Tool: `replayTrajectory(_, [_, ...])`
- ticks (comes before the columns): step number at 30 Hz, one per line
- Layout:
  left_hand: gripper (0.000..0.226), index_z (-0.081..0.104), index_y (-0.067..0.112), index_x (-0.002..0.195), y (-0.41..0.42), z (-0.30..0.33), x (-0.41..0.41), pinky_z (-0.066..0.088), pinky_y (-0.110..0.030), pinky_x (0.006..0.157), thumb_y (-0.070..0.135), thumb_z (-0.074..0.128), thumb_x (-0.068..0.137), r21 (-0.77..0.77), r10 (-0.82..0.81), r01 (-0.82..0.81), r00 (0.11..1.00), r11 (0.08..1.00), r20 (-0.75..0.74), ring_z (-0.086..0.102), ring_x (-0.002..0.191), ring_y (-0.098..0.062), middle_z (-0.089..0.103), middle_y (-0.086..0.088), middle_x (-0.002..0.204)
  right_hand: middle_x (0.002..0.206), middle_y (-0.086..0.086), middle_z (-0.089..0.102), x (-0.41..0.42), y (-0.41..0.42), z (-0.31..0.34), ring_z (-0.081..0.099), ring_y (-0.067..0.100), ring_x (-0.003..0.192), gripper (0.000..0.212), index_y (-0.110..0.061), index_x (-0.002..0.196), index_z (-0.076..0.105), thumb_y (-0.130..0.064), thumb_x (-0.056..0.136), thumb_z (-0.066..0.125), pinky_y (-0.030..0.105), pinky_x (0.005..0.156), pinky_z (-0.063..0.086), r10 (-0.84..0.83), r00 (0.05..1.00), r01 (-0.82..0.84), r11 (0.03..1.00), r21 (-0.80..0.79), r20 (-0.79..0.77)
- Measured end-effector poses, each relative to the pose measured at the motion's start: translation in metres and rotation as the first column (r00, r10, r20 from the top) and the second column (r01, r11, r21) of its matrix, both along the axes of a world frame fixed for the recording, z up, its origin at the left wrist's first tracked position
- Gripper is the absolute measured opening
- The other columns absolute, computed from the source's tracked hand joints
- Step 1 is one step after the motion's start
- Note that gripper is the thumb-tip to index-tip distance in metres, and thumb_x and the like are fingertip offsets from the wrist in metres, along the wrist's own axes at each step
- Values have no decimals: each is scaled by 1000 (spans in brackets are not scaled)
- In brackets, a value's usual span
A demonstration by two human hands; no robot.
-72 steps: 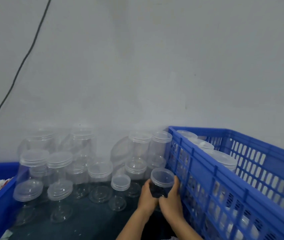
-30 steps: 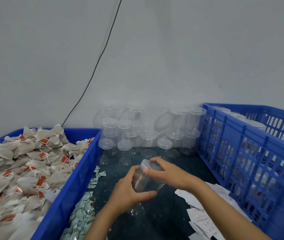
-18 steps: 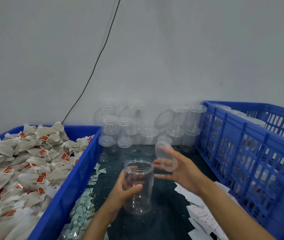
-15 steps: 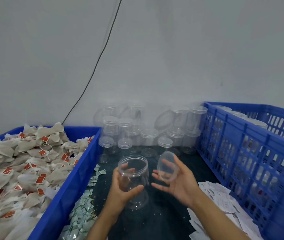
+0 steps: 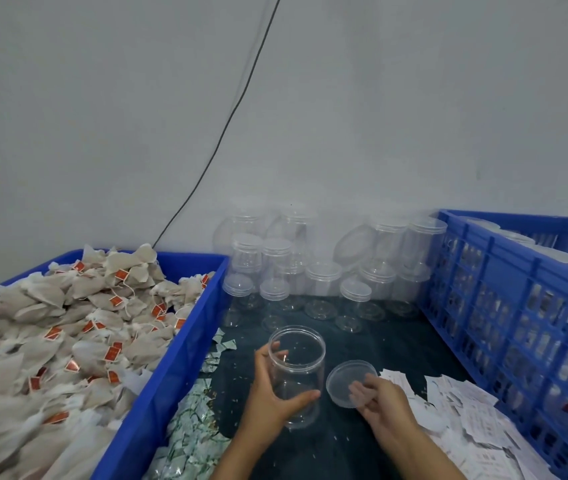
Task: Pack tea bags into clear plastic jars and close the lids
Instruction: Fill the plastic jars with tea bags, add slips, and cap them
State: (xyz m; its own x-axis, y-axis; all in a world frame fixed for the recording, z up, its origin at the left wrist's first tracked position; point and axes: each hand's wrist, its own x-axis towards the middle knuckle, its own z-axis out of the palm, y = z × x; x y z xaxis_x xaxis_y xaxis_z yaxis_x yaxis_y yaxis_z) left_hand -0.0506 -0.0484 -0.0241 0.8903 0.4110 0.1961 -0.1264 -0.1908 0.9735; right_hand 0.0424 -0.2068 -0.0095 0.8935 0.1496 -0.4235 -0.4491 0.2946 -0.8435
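Note:
An open clear plastic jar (image 5: 298,368) stands upright on the dark table, empty inside. My left hand (image 5: 268,400) grips its left side, thumb across the front. Its clear lid (image 5: 346,375) lies flat on the table just right of the jar. My right hand (image 5: 383,407) holds the lid by its near rim with curled fingertips, slightly blurred. A heap of tea bags (image 5: 68,323) with red tags fills the blue bin (image 5: 178,368) on the left.
Several lidded empty jars (image 5: 320,278) are stacked against the back wall. A blue slatted crate (image 5: 518,306) holding more jars lines the right side. Paper slips (image 5: 466,410) lie at the right, small printed sachets (image 5: 192,420) beside the bin.
The lid came off the jar. My left hand stood the jar on the table, and my right hand lowered the lid from mid-air down beside it.

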Motion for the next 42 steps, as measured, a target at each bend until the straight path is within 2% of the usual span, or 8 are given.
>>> replayTrajectory(4, [98, 30, 39, 128, 1, 9, -3, 39, -39, 111, 32, 92, 53, 7, -12, 13, 996, 1000, -86, 49, 126, -13, 47, 9, 136, 74, 11, 45, 4, -12, 16, 44, 25, 72, 17, -6, 75, 49, 3, 90, 45, 35, 67, 35, 76, 992, -41, 946, -322, 98])
replayTrajectory(7, [100, 21, 38, 131, 2, 18, -8, 39, -32, 109, 8, 88, 63, 49, -42, 51, 985, 998, -166, 46, 128, -14, 41, 4, 144, 100, 16, 52, -2, -16, 35, 49, 29, 87, 12, -4, 95, 57, 1, 89, 48, 35, 73, 32, 148, 976, -66, 901, -429, 162])
replayTrajectory(9, [112, 8, 41, 139, 1, 27, -12, 45, -21, 95, -5, 80, 67, 92, -26, 47, 976, 995, -218, 39, 132, -15, 30, 2, 150, 128, 14, 49, -6, -13, 50, 50, 30, 109, 41, -5, 133, 49, 0, 92, 48, 34, 81, 35, 163, 953, -27, 887, -460, 257])
replayTrajectory(12, [116, -6, 43, 146, -1, 56, -21, 52, -12, 70, -13, 66, 75, 140, 48, -14, 969, 990, -241, 30, 130, -14, 3, 0, 157, 118, 9, 51, -13, -1, 81, 51, 17, 91, 42, -9, 133, 49, 2, 92, 48, 32, 77, 38, 166, 887, 33, 908, -417, 431])
replayTrajectory(20, [48, 38, 16, 128, 26, 155, -14, 40, -8, 70, -6, 47, 86, 205, 414, -457, 883, 866, 221, 50, 96, 1, 38, 3, 130, 98, 9, 65, -54, 77, 153, 60, 16, 91, 28, -10, 96, 60, 10, 91, 42, 26, 80, 50, 229, 672, -82, 968, -237, 704])
replayTrajectory(28, [17, 57, 14, 96, 134, 142, -43, 46, -36, 86, 4, 48, 87, 632, 488, -235, 833, 739, -260, 59, 96, -23, 62, -5, 102, 91, 14, 66, -88, 152, 146, 64, 24, 85, 29, -4, 97, 60, 11, 92, 36, 32, 74, 55, 473, 663, -411, 878, -245, 580])
replayTrajectory(33, [45, 47, 19, 132, 210, 106, -93, 49, -34, 93, 13, 58, 90, 758, 628, -53, 600, 650, -496, 56, 113, -22, 54, -6, 132, 92, 11, 67, -94, 180, 136, 64, 22, 88, 31, -8, 90, 63, 11, 93, 38, 28, 72, 56, 569, 592, -468, 820, -331, 571])
replayTrajectory(42, [58, 46, 19, 134, 248, 55, -103, 46, -29, 92, 19, 71, 82, 780, 614, 30, 598, 625, -515, 55, 117, -22, 54, -8, 134, 93, 2, 64, -92, 247, 119, 63, 19, 94, 27, -13, 95, 60, 6, 92, 42, 27, 79, 53, 702, 420, -388, 712, -586, 575])
